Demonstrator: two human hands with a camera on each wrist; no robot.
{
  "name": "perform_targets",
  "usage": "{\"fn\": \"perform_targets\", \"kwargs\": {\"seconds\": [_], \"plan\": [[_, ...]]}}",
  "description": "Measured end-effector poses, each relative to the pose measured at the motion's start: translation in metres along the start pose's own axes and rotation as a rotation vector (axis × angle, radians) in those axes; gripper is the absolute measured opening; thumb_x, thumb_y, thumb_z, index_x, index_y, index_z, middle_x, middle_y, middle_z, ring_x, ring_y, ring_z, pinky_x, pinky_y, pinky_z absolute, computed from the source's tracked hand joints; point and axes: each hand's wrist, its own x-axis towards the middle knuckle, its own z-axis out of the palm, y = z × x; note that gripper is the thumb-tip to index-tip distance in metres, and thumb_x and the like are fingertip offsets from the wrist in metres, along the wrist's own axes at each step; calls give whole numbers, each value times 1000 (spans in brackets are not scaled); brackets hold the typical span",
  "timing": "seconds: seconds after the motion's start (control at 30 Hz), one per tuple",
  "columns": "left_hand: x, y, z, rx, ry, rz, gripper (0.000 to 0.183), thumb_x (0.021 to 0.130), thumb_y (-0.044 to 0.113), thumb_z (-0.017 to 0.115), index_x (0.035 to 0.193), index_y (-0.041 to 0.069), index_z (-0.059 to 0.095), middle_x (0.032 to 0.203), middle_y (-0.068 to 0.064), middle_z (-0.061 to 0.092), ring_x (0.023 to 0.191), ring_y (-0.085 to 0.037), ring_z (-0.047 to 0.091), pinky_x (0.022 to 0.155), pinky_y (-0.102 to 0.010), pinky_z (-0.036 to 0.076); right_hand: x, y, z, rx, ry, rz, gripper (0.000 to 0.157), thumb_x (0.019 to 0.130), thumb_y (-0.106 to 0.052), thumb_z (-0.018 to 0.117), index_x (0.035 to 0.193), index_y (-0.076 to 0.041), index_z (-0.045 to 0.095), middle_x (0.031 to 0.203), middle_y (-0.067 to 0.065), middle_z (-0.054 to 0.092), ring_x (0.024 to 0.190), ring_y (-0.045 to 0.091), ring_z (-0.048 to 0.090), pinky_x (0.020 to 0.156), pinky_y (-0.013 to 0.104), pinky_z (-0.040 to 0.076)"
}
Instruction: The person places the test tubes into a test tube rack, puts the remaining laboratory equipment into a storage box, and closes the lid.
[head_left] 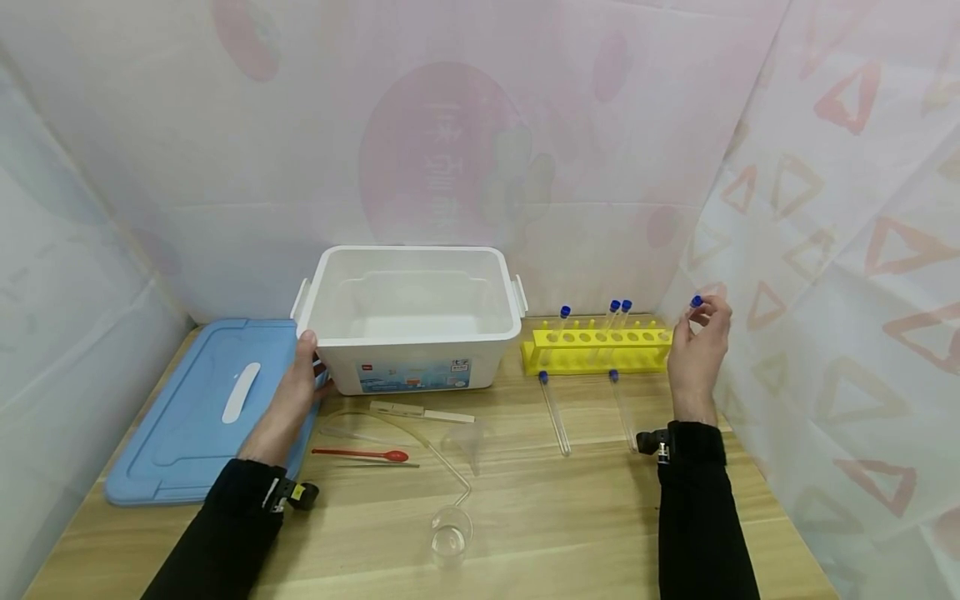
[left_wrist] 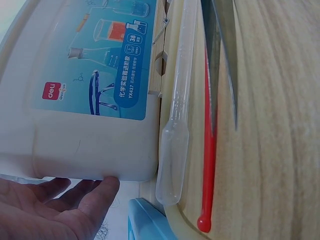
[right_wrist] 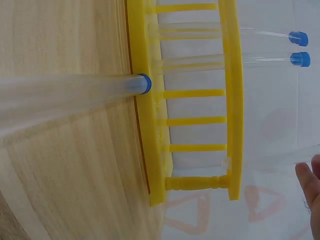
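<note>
At the left side of a white plastic box point(head_left: 408, 367), my left hand point(head_left: 296, 387) rests its fingers against the wall. The left wrist view shows these fingers point(left_wrist: 102, 197) touching the box near its bottom corner. My right hand point(head_left: 697, 354) pinches a clear test tube near its blue cap point(head_left: 697, 301) above the right end of a yellow test tube rack point(head_left: 600, 367). In the right wrist view the held tube point(right_wrist: 285, 159) slants, its lower end at the rack's end hole. Several blue-capped tubes point(head_left: 621, 308) stand in the rack. Two more tubes point(head_left: 557, 421) lie before it.
A blue lid point(head_left: 195, 417) with a white handle lies left of the box. In front are a red spoon point(head_left: 360, 453), a dropper point(left_wrist: 174, 160), tweezers point(left_wrist: 220, 60), a wooden clamp point(head_left: 422, 412), a clear funnel point(head_left: 467, 443), bent tubing point(head_left: 453, 471) and a clear beaker point(head_left: 452, 537).
</note>
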Motion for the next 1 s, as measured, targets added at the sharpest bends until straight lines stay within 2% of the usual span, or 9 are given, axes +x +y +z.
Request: {"fn": "perform_targets", "kwargs": {"seconds": [0.57, 0.8, 1.0], "plan": [[0, 1, 0, -20, 19, 7, 77, 106, 65, 16, 169, 22, 10, 168, -26, 16, 151, -48, 20, 115, -70, 28, -4, 27, 7, -37, -98, 36, 38, 108, -10, 48, 145, -13, 40, 125, 15, 51, 119, 27, 57, 98, 46, 56], [1, -1, -1, -21, 12, 17, 75, 107, 63, 15, 169, 21, 10, 168, -26, 15, 152, -49, 19, 115, -70, 27, -6, 30, 8, -74, -143, 81, 39, 109, -10, 47, 146, -13, 37, 128, 16, 51, 122, 30, 57, 98, 46, 56], [0, -2, -1, -4, -7, 15, 75, 106, 65, 15, 169, 26, 7, 169, -24, 14, 153, -48, 18, 116, -71, 25, -6, 27, 5, -94, -176, 118, 42, 109, -10, 47, 149, -14, 35, 131, 18, 51, 125, 31, 56, 101, 46, 54]]}}
